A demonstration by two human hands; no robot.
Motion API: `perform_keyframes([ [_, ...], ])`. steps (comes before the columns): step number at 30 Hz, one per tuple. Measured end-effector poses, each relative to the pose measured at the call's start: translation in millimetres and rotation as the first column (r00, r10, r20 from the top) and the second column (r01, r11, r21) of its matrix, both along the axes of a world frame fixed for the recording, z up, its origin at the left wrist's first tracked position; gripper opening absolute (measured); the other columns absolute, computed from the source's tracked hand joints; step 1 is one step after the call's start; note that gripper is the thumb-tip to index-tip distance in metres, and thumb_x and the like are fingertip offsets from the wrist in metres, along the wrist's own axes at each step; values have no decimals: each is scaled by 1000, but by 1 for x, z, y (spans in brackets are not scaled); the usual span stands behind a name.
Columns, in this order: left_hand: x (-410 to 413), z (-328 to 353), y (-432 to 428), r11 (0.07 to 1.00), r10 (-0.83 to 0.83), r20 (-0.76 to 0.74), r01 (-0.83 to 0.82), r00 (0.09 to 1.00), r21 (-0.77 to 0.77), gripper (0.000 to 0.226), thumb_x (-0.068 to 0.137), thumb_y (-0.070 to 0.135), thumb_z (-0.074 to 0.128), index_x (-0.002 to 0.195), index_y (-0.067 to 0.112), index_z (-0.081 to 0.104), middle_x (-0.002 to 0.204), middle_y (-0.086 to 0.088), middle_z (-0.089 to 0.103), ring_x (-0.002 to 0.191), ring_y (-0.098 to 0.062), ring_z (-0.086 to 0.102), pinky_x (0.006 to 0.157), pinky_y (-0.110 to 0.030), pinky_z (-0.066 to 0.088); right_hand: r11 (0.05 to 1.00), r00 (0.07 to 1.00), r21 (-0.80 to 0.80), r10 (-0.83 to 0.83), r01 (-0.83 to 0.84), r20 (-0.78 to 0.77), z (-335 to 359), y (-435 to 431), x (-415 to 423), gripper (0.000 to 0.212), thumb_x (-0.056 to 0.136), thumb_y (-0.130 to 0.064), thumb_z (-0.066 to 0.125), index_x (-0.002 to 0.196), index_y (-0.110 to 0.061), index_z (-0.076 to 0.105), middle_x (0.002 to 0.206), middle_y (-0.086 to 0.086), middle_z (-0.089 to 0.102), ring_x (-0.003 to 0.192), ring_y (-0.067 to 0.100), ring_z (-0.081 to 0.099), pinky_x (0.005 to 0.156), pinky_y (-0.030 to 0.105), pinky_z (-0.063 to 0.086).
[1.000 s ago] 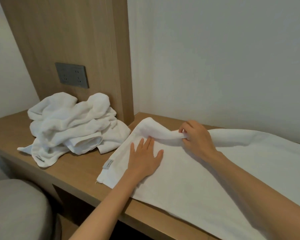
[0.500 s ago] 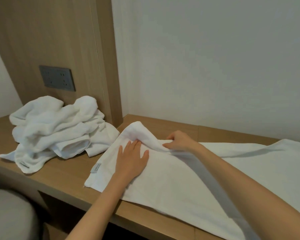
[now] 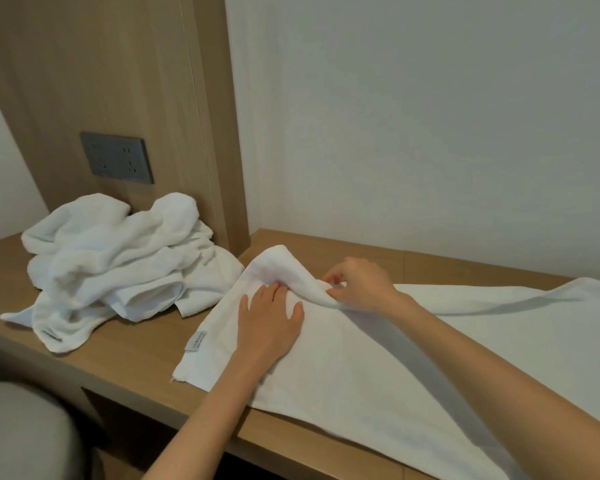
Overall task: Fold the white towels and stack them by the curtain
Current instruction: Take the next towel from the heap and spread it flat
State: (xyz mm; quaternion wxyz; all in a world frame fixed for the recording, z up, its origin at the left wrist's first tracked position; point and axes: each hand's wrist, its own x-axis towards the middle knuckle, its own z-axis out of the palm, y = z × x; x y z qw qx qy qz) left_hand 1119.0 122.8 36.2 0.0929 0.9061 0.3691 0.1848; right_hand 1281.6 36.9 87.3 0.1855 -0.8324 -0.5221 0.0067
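Note:
A long white towel (image 3: pixel 378 368) lies spread along the wooden counter (image 3: pixel 125 358), running off to the right. My left hand (image 3: pixel 269 322) rests flat on its left end, fingers apart, pressing it down. My right hand (image 3: pixel 359 284) pinches the raised far fold of the same towel just behind the left hand's fingertips. The fold bulges up near the far left corner. A small label shows on the towel's left edge. A crumpled heap of white towels (image 3: pixel 118 268) sits to the left, against the wooden panel. No curtain is in view.
A tall wooden panel (image 3: pixel 125 98) with a dark grey socket plate (image 3: pixel 116 157) stands behind the heap. A plain white wall backs the counter. A grey rounded seat (image 3: pixel 18 434) is at the lower left, below the counter's front edge.
My right hand has slid left and closer along the raised fold while keeping its pinch. My left hand stays flat on the towel. The view has shifted a little.

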Motion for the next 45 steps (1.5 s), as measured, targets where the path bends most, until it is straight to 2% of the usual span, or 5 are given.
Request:
perform_keyframes([
  [11,0,5,-4,1000,0,-25,0,1000,9,53,98,45,30,145,20,33,148,2,37,135,-18,33,115,-42,16,863,981,467,-175,191,-79,2,0,3,11,83,-30,67,89,-23,73,81,-4,54,79,20,56,67,29,39],
  [17,14,27,1,989,70,-197,-43,978,140,39,98,43,30,119,15,48,124,-1,47,113,-22,45,93,-38,33,795,971,558,-187,239,-150,33,32,22,11,90,-28,60,94,-21,68,78,2,69,81,27,63,70,33,48],
  [25,57,40,21,986,-69,-140,89,988,144,48,102,34,29,145,15,23,156,-2,13,143,-22,14,115,-38,17,811,933,468,-258,351,-252,16,80,39,18,94,-21,51,100,-15,66,96,4,70,93,27,62,74,31,45],
  [29,79,32,39,989,-136,-314,150,940,21,56,103,32,18,152,14,-1,160,-1,-10,147,-20,-12,118,-45,-5,928,933,297,-117,225,-341,-13,88,46,40,99,-13,37,138,-15,42,125,10,59,118,29,53,95,36,43],
  [45,116,3,112,992,-101,-208,82,973,-96,57,100,47,15,153,28,6,161,6,3,147,-14,-1,118,-42,-5,997,995,-12,-73,72,-70,-49,101,69,49,103,-21,22,150,-9,18,156,4,26,143,19,23,118,32,9],
])
